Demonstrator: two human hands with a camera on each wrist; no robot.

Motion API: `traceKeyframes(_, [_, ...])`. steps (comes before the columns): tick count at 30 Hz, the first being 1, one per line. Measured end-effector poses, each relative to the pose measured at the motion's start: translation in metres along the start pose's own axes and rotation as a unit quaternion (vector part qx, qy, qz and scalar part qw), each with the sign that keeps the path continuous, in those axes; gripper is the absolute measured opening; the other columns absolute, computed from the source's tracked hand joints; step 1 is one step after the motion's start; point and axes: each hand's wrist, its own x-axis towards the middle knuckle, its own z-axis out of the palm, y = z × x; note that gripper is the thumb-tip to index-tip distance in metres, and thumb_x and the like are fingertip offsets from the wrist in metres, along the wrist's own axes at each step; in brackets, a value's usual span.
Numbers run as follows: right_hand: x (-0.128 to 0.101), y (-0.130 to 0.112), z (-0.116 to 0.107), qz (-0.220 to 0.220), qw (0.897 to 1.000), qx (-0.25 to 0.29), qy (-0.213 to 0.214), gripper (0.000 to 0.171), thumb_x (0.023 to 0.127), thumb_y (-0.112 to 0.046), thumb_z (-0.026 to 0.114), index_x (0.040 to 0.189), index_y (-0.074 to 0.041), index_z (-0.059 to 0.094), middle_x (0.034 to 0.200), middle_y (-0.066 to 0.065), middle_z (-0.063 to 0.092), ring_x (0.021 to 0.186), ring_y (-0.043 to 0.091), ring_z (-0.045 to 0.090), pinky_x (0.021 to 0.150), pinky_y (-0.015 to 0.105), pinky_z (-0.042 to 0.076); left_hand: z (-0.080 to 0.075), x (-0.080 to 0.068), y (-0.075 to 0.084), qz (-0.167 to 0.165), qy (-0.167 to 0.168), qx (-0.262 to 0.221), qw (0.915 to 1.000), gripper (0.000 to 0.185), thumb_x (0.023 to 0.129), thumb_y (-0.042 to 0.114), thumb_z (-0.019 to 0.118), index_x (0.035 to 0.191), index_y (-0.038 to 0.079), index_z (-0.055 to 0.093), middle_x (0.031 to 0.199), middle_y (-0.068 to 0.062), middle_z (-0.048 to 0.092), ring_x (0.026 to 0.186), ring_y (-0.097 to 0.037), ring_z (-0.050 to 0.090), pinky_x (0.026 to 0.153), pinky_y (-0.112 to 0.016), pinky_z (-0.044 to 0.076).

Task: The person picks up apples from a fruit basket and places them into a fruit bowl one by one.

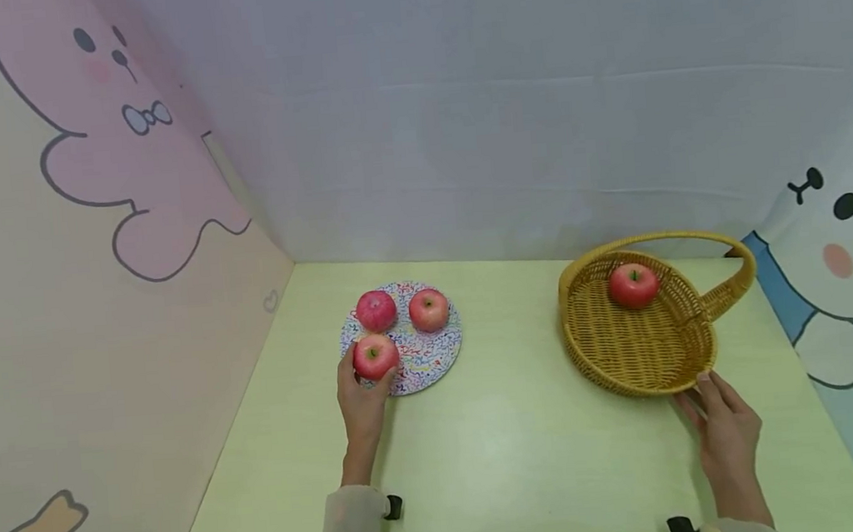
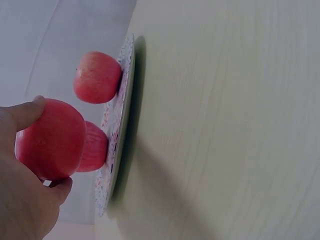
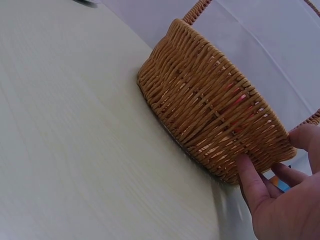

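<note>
My left hand (image 1: 361, 392) grips a red apple (image 1: 374, 357) at the near left edge of a patterned plate (image 1: 434, 356); in the left wrist view the apple (image 2: 50, 140) sits between thumb and fingers (image 2: 27, 112), just off the plate (image 2: 117, 135). Two more apples (image 1: 376, 310) (image 1: 428, 309) lie on the plate's far side. My right hand (image 1: 720, 422) touches the near rim of a wicker basket (image 1: 652, 365) with straight fingers (image 3: 250, 175) against its wall (image 3: 210, 110). One red apple (image 1: 633, 285) lies inside the basket.
The pale green table (image 1: 515, 434) is boxed in by cartoon-printed panels on the left (image 1: 94, 242), the back and the right (image 1: 840, 267). The basket's arched handle (image 1: 726, 255) rises over its far right side.
</note>
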Motion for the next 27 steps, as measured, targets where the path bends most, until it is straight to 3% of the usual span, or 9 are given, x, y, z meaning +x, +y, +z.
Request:
traceKeyframes(7, [0.002,0.001,0.0,-0.007,1.0,0.0,-0.004,0.063,0.098,-0.027,0.072,0.155,-0.016,0.048,0.15,-0.005,0.051,0.104,0.001,0.071,0.08,0.019,0.062,0.003,0.003,-0.007,0.014,0.014,0.002,0.9998,0.082,0.086,0.013,0.086,0.155,0.001,0.043,0.153,-0.021,0.05,0.144,-0.038,0.047,0.122,-0.054,0.039])
traceKeyframes(27, [-0.002,0.002,0.0,-0.006,1.0,0.026,-0.014,0.064,0.097,-0.025,0.073,0.155,-0.016,0.047,0.147,-0.007,0.053,0.108,0.002,0.071,0.083,0.021,0.062,0.003,0.005,-0.025,-0.031,0.013,0.027,0.9991,0.084,0.087,0.015,0.085,0.156,0.001,0.041,0.154,-0.021,0.048,0.146,-0.038,0.045,0.124,-0.055,0.036])
